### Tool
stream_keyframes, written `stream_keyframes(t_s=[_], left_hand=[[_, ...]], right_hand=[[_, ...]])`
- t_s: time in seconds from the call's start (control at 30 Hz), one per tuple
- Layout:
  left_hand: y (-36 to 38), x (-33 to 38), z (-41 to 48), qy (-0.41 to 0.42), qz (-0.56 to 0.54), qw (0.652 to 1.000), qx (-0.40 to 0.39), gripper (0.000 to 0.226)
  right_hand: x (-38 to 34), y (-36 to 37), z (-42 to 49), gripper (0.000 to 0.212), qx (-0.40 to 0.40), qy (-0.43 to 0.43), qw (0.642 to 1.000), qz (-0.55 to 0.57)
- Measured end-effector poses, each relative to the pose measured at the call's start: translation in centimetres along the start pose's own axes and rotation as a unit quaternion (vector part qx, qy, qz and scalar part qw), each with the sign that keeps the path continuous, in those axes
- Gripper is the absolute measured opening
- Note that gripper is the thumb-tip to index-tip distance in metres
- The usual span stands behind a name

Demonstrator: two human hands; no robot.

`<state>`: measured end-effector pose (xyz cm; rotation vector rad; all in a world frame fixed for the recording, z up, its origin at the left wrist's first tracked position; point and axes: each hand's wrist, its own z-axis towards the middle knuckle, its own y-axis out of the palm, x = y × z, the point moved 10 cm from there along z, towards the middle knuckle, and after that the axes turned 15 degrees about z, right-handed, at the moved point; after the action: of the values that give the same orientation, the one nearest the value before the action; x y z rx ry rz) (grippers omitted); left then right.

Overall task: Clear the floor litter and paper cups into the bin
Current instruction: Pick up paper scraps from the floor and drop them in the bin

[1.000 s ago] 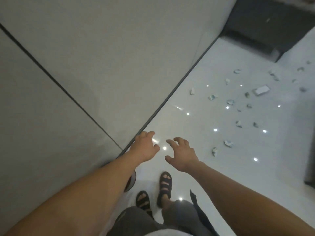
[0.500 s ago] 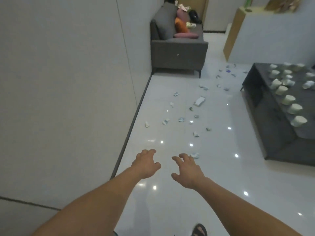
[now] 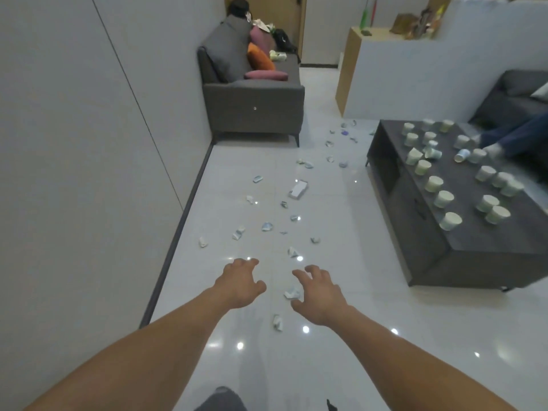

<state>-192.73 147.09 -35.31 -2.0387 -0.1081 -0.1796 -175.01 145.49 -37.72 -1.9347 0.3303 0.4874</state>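
Observation:
Several crumpled paper scraps lie scattered over the glossy white floor, the nearest ones a scrap (image 3: 292,293) between my hands and another (image 3: 277,322) just below it. A flat white box (image 3: 298,189) lies further along the floor. Several white paper cups (image 3: 444,199) stand or lie tipped on the dark coffee table (image 3: 444,256) at the right. My left hand (image 3: 240,284) and my right hand (image 3: 318,295) are stretched out in front of me above the floor, fingers spread and loosely bent, holding nothing. No bin is in view.
A grey wall with a dark skirting (image 3: 178,232) runs along the left. A grey sofa (image 3: 255,105) with cushions stands at the far end. At the right edge a person's legs (image 3: 513,137) reach toward the table from another sofa.
The view has lifted from my feet and a round object by the wall to the room ahead. Both hands stay extended and empty, now nearer the closest scraps.

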Motion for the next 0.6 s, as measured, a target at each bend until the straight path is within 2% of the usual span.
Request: stream_keyframes(t_s=[0.33,0.6], left_hand=[[1.2,-1.4,16.3,0.036,-0.03,0.996,-0.08,0.07],[5.3,-6.9,29.0,0.063,0.0,0.987,-0.15,0.065]], right_hand=[[1.3,0.9,14.6,0.07,-0.04,0.045,0.998,-0.005],[3.9,7.2,26.0,0.071,-0.106,0.123,0.987,0.013]])
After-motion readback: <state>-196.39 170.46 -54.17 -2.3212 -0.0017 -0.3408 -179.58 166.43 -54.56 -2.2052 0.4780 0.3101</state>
